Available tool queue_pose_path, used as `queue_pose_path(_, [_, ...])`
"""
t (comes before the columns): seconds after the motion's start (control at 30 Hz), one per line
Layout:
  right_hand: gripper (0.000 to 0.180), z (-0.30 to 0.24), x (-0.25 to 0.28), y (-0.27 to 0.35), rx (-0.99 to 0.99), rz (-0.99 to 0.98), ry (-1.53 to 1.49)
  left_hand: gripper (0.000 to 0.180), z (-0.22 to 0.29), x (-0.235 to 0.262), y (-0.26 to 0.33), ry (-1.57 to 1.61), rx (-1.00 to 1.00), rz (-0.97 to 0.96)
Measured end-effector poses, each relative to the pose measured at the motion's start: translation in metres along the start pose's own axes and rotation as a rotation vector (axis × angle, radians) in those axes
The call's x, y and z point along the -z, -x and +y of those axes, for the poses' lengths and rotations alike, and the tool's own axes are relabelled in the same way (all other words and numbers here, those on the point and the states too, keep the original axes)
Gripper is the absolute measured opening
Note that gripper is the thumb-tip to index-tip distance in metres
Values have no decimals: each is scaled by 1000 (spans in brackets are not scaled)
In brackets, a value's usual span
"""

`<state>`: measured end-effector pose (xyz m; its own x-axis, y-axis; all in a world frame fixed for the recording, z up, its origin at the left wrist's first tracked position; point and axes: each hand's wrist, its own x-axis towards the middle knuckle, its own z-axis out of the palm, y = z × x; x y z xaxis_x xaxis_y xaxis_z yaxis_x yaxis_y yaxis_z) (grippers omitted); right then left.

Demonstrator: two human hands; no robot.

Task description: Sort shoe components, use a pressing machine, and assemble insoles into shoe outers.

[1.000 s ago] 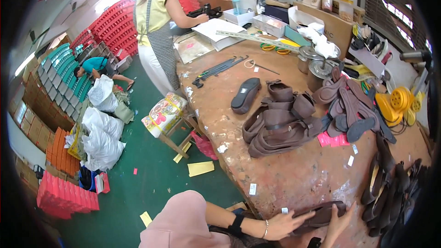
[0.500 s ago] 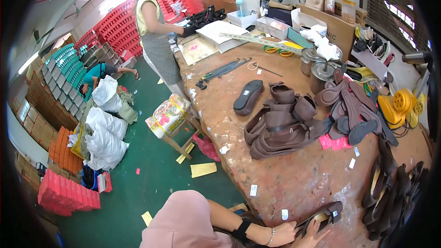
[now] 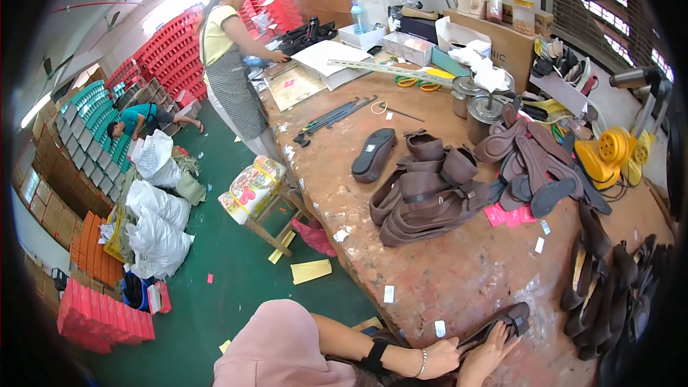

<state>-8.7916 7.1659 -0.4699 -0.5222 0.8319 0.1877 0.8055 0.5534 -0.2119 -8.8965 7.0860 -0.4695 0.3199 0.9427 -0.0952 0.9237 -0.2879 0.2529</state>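
Note:
A dark brown shoe lies near the front edge of the worktable, its toe pointing away to the right. My left hand, with a bracelet and a black band on the forearm, is closed at the shoe's heel end. My right hand reaches over the shoe's opening, fingers stretched out toward the inside; the fingertips are partly hidden. Further back stands a pile of brown shoes, with a single shoe lying sole up beside it.
Brown insoles lie heaped over pink slips at the right, near metal pots and a yellow device. More dark shoes crowd the right edge. A co-worker stands at the far end; a padded stool is beside the table.
The view has shifted slightly. My right hand's fingers have moved from spread at the shoe's side to lying over its opening. My left hand stays at the heel end.

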Motion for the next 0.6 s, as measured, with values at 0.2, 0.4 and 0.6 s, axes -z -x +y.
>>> queue_pose_path(0.2, [43,-4,-11,-3,-46,105,-35,29,-2,-7,-4,35,-16,-80])
queue_pose_path(0.4, [50,1,-3,-1,24,84,-15,25,3,-9,0,-143,-34,149])
queue_pose_path(0.6, [53,4,-11,7,22,80,-6,31,1,-2,1,4,-38,179])
